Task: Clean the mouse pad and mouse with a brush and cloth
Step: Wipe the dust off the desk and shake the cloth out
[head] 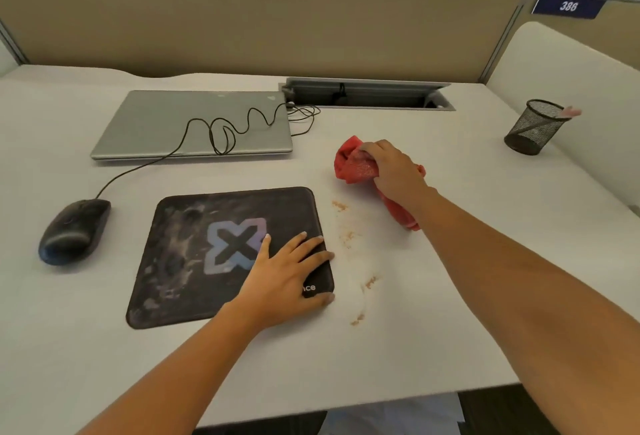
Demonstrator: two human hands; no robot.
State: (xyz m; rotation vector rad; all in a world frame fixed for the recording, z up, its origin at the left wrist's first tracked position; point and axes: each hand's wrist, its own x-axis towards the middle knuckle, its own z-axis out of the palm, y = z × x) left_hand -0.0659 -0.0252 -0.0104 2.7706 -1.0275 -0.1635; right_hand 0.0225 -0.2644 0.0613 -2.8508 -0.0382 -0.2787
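Now, red cloth (353,164): bunched and clutched in right hand (394,171), fingers curled round it; resting on desk (485,261) right of centre, up & right of the pad, apart from it.
Left hand (287,272): laid flat on lower-right corner of mouse pad (194,254), fingers straight, nothing gripped; pad is pinned by it.
Mouse pad: centre-left of frame, lying flat; grey dusty smears seen over its left half & round the X logo.
Crumbs (348,237): brownish specks scattered on desk just right of pad's right edge, btw pad and cloth.
Mouse (74,230): far left of frame, off the pad, untouched; cable run up over closed laptop (194,123) at upper centre-left.
Step (judged): cloth wipe of pad about to be made; pad looks not yet clean.
Technique: cloth to be brought onto pad & drawn one way only, away from the pinning hand toward a free edge, so dust isn't rubbed back in. Pressure to be kept on the corner so pad isn't dragged; covered corner to be wiped once the hand is shifted.
Risk: if cloth is dragged thru crumbs first, grit may be carried onto pad; crumbs better gathered separately.
Brush: not identified; sth pink sticks out of mesh cup (535,126) at right edge, too blurred to tell.
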